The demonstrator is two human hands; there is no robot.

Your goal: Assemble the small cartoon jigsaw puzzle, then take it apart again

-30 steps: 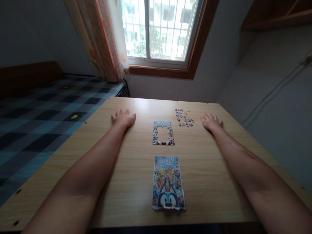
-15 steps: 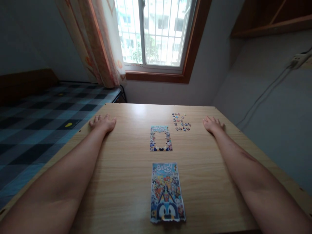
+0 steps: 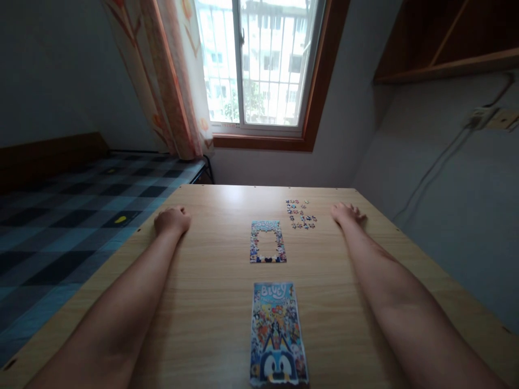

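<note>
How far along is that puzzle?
It looks partly done: the puzzle border lies joined as a rectangle around an unfilled middle. No piece shows in the curled left hand or the right hand; both are at the table. What seems left is filling that middle, probably with the loose pieces beyond the border, near the right hand. I can't count them reliably.

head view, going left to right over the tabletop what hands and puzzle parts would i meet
Left hand → puzzle border with an open middle → loose puzzle pieces → right hand
</note>
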